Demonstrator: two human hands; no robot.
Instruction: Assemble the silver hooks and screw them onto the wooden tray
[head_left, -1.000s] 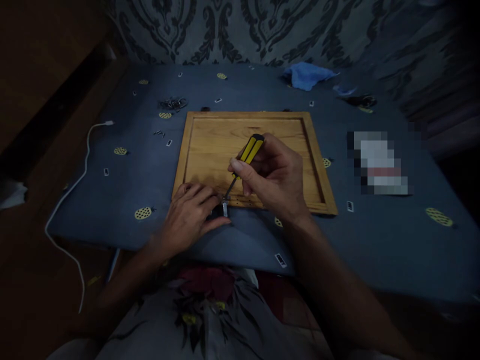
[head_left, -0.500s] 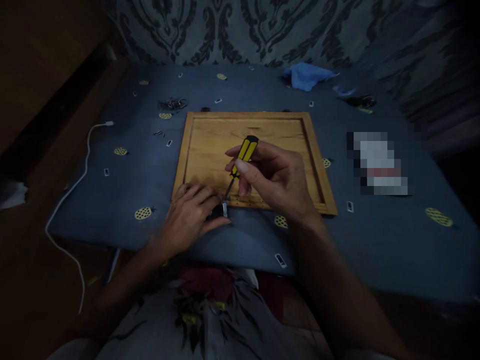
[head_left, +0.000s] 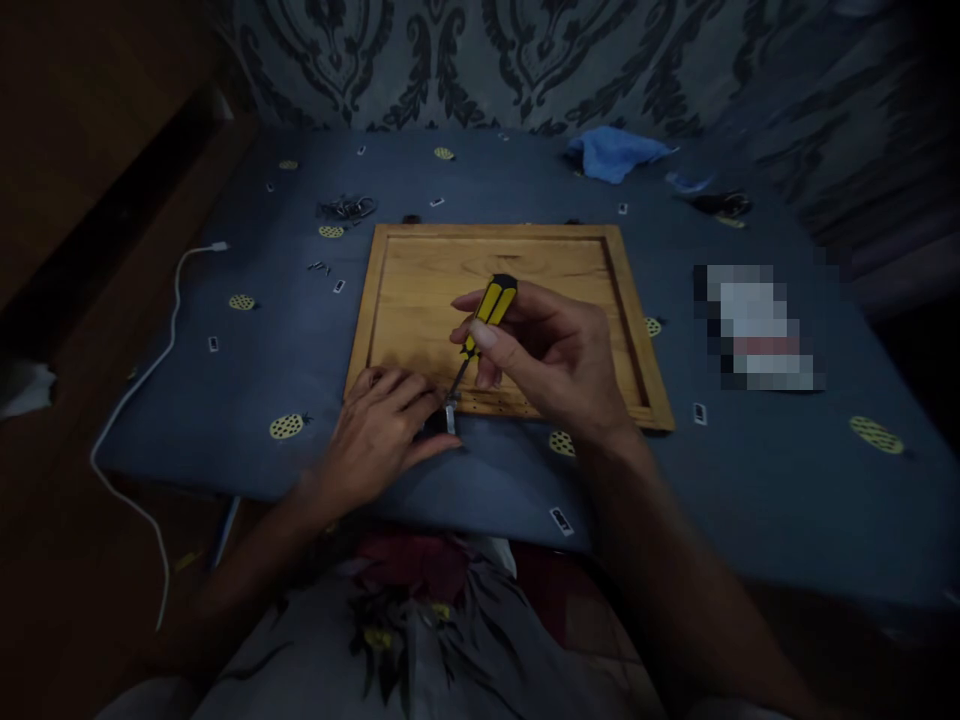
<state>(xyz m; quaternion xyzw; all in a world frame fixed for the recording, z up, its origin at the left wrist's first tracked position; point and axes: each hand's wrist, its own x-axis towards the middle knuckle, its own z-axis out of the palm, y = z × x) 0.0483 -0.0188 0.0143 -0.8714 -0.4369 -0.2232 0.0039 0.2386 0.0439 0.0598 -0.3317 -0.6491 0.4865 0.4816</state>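
In my right hand [head_left: 551,350] is a screwdriver [head_left: 493,303] with a yellow-and-black handle, pinched between thumb and fingers. Its thin shaft slants down to the left, the tip at a small shiny metal fitting [head_left: 451,416]. The fitting sits at the near edge of a framed wooden panel [head_left: 487,250], which lies flat. My left hand [head_left: 379,430] grips the fitting against that edge, fingers over the frame and thumb below. The fingers partly hide the fitting, so its exact kind does not show.
Small screws [head_left: 319,267] and a dark heap of metal pieces [head_left: 346,208] lie left of the panel on the blue cloth [head_left: 750,480]. A white cable [head_left: 174,330] runs down the left side. At the back right is a blue plastic bag [head_left: 619,153]; a blurred-out packet [head_left: 761,330] lies right.
The screwdriver's handle has turned slightly in my right hand. Both hands and the panel stay in nearly the same place.
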